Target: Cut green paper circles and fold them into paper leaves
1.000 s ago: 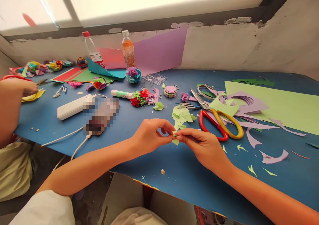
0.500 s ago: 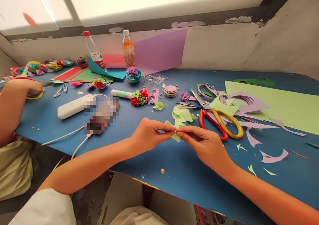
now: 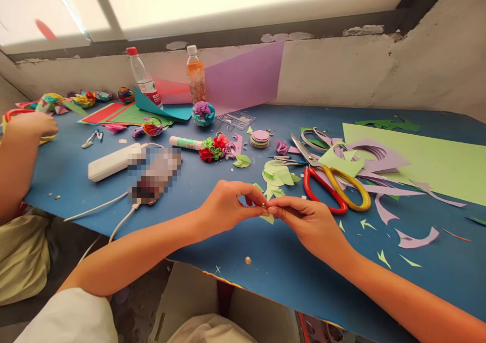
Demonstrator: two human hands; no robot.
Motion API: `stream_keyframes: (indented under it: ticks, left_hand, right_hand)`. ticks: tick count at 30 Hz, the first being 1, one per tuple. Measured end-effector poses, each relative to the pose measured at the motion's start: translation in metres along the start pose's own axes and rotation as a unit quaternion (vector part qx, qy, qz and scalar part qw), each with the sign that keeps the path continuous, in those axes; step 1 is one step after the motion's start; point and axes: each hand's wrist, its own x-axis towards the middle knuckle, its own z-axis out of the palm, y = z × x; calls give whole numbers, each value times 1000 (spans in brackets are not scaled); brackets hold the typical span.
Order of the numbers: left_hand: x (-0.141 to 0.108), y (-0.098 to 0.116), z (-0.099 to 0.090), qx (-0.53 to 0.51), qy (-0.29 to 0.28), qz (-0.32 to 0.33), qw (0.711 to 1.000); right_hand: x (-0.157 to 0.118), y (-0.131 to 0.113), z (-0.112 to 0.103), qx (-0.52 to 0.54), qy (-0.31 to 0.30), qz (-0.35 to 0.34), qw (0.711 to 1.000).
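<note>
My left hand (image 3: pixel 231 203) and my right hand (image 3: pixel 309 221) meet fingertip to fingertip over the near middle of the blue table. Both pinch a small light green paper piece (image 3: pixel 269 218), mostly hidden by the fingers. Just beyond them lies a pile of light green paper cut-outs (image 3: pixel 277 173). Large scissors (image 3: pixel 326 181) with one red and one yellow handle rest to the right of the pile. Purple and green paper discs (image 3: pixel 259 139) are stacked farther back.
Paper scraps (image 3: pixel 417 239) and a light green sheet (image 3: pixel 436 160) lie right. Left are a glue stick (image 3: pixel 186 143), a white power bank (image 3: pixel 114 163), a blurred device (image 3: pixel 155 176) and paper balls. Two bottles (image 3: pixel 196 77) stand behind. Another person's hand (image 3: pixel 32 125) holds scissors far left.
My fingertips have dipped slightly, with the green piece between them now more covered. The other person's hand has moved left with the scissors, and a green strip shows beside it.
</note>
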Motion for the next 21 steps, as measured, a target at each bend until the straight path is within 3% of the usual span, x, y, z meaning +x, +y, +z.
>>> stream_keyframes:
  ticks: [9,14,16,18,21]
  left_hand:
    - [3,-2,-1,32,-49,-27,998]
    - [8,3,-5,5,-11,-35,999]
    - [10,2,-6,-21,2,-57,998]
    - [12,1,-7,-82,-25,-98,991]
    - [16,-2,-9,-186,-64,-155,968]
  right_hand:
    - [3,2,0,78,-55,55,994]
    - [5,-3,-3,97,-4,67,993]
    - [5,-3,-3,110,27,67,991]
    - [5,-2,-2,126,40,69,989]
    - [5,-2,-4,128,19,78,988]
